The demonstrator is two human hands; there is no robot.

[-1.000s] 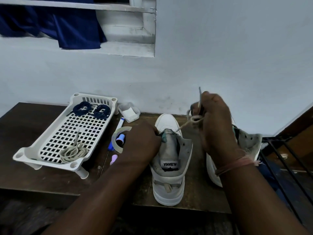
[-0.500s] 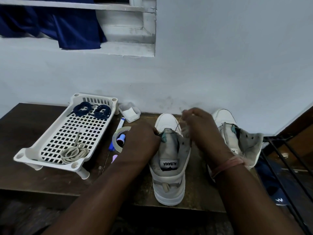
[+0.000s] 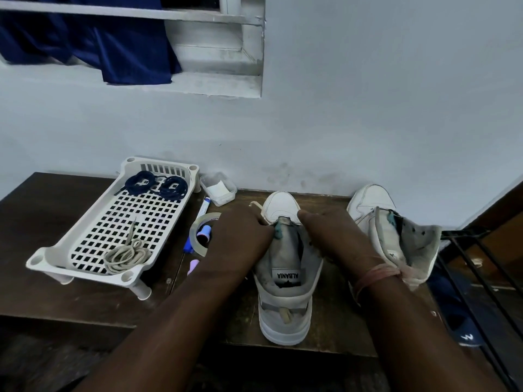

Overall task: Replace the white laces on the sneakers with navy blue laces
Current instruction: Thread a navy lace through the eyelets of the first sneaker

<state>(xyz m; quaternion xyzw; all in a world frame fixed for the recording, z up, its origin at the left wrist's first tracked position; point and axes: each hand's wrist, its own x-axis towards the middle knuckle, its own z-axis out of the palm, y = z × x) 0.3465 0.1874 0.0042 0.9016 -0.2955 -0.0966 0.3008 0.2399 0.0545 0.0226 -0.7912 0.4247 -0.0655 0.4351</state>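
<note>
A grey-and-white sneaker (image 3: 284,281) stands heel toward me on the wooden table (image 3: 56,292). My left hand (image 3: 240,236) grips its left eyelet flap, fingers curled beside the tongue. My right hand (image 3: 334,236) is curled over the right eyelet flap; its fingertips are hidden. A loose end of white lace (image 3: 254,206) pokes out past my left fingers, by the toe. The second sneaker (image 3: 396,239) stands to the right, its flaps spread open. Two coils of navy blue laces (image 3: 157,185) lie at the far end of a white perforated tray (image 3: 85,267). A coiled white lace (image 3: 126,254) lies at its near end.
Between tray and sneaker lie a roll of clear tape (image 3: 199,236), a blue marker (image 3: 203,206) and a small clear plastic box (image 3: 218,189). The wall runs along the table's back edge. A black metal rack (image 3: 481,267) stands off the right edge.
My right hand came down from its raised pull on the white lace and now sits on the sneaker's right flap. The lace end now lies left of the toe. My left hand stayed put.
</note>
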